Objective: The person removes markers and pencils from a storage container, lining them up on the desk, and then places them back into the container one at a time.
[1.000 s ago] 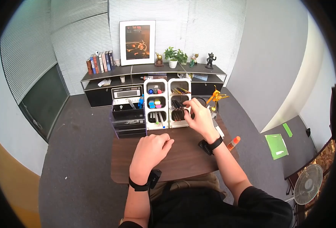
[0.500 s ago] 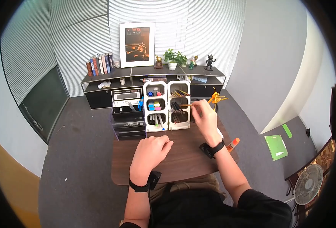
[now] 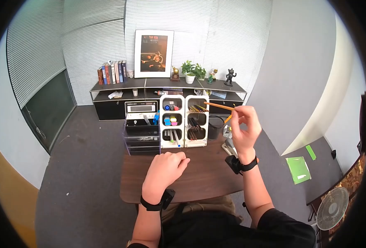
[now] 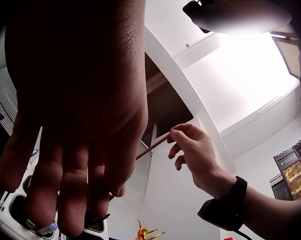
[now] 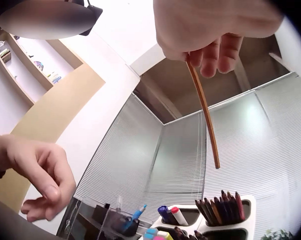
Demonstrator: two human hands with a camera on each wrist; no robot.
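High to the right of the white pen racks, my right hand (image 3: 246, 128) pinches one end of an orange-brown pencil (image 3: 219, 106). The pencil's free end points left, in front of the top right compartment in the head view; in the right wrist view the pencil (image 5: 205, 112) slants downward. My left hand (image 3: 165, 173) hovers over the front of the table with loosely bent fingers, holding nothing. The right rack (image 3: 197, 144) has several pencils (image 5: 225, 207) in its compartments. Markers (image 3: 172, 137) and highlighters (image 3: 170, 120) fill the left rack (image 3: 163, 144).
A clear drawer organizer (image 3: 143, 142) stands left of the racks, below a digital clock (image 3: 141, 107). To the right are a black mesh pen cup (image 3: 215, 130) and a stapler (image 3: 229, 146) on the brown table (image 3: 199, 171). Behind stands a low black cabinet (image 3: 108, 110).
My right hand has drawn the pencil out of the right rack's middle compartment, then lifted it up and to the right. The left hand has stayed nearly still.
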